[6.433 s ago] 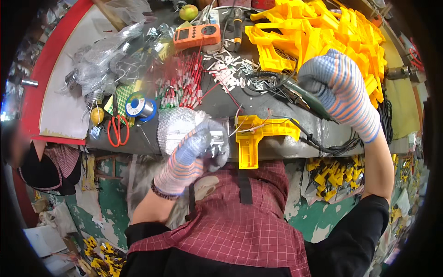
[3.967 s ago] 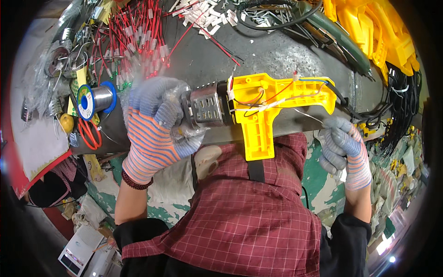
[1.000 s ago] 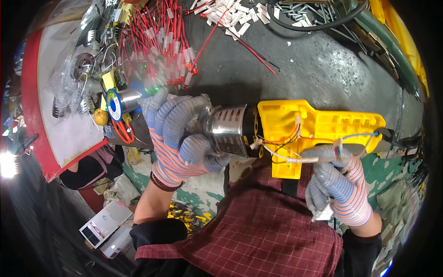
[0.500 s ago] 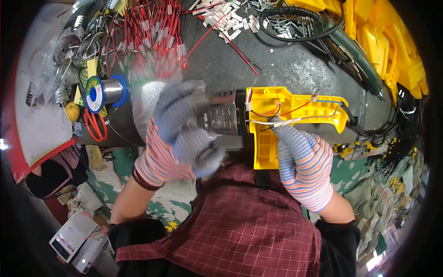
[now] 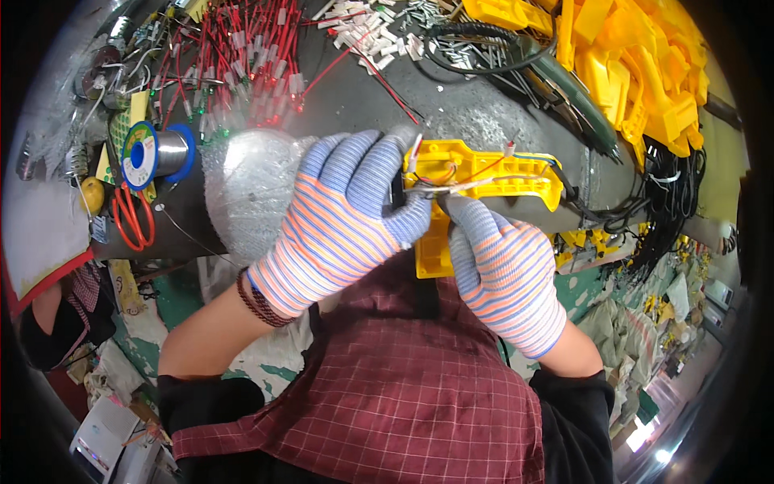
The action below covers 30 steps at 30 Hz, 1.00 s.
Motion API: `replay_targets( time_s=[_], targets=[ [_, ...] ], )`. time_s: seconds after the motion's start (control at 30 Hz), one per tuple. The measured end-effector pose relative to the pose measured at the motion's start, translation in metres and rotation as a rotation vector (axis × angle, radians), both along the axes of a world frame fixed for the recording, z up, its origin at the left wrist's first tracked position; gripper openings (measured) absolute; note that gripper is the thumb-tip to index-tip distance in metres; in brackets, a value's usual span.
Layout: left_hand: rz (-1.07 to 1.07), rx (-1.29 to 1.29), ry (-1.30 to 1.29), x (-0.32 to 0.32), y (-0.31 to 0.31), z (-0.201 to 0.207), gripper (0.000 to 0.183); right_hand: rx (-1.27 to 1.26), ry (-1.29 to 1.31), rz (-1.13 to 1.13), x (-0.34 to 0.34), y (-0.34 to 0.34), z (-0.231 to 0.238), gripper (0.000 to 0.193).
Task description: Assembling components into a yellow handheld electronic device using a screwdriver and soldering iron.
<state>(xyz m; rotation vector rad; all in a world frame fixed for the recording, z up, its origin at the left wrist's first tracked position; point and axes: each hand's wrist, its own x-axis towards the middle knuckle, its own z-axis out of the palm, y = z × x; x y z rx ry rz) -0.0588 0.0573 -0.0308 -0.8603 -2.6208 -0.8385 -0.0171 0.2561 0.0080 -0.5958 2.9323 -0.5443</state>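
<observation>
A yellow plastic half-shell housing (image 5: 435,252) of a hand tool lies open-side up before me, with red, blue and white wires inside. My left hand (image 5: 343,189), in a striped grey-fingered glove, is closed over the tool's dark slotted barrel (image 5: 397,190) and hides most of it. Its thumb reaches the housing's near-left edge. My right hand (image 5: 506,270), gloved alike, has thumb and forefinger pinched at a white-sleeved wire (image 5: 468,185) over the middle of the housing. A black cable leaves the handle end to the right.
Behind lie red-wired indicator lights (image 5: 262,60), white sleeves (image 5: 363,36) and a green-handled tool (image 5: 568,97). Yellow shells (image 5: 637,73) fill the back right, above black cables (image 5: 665,189). At left stand a solder spool (image 5: 165,153), orange-handled scissors (image 5: 133,218) and a bubble-wrap bundle (image 5: 246,189).
My left hand has moved right along the barrel and now covers it up to the housing. My right hand still pinches the wire. The whole view has shifted slightly.
</observation>
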Motion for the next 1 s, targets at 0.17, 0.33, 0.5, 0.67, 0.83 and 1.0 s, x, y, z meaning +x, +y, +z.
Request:
replay_targets(
  time_s=[0.17,0.33,0.5,0.67,0.83,1.0],
  targets=[
    [-0.039,-0.176,0.095,-0.005,-0.002,0.000,0.037,-0.271,-0.582,-0.014,-0.008,0.019,0.039,0.064],
    [-0.045,-0.195,0.144,-0.007,-0.003,-0.003,0.024,-0.884,-1.179,-0.408,0.009,0.038,0.039,0.083],
    [-0.077,-0.225,0.131,-0.008,-0.003,0.000,0.026,-0.825,-0.987,-0.344,0.027,0.027,0.023,0.079],
    [-0.097,-0.159,0.211,-0.019,-0.007,-0.003,0.043,-0.897,-1.120,-0.508,0.021,0.018,0.032,0.073],
    [-0.108,-0.176,0.179,-0.019,-0.009,-0.002,0.047,-1.447,-1.448,-0.660,0.022,0.028,0.023,0.065],
    [-0.121,-0.174,0.236,-0.020,-0.010,-0.004,0.044,-1.544,-1.416,-0.691,0.030,0.015,0.025,0.069]
  ],
)
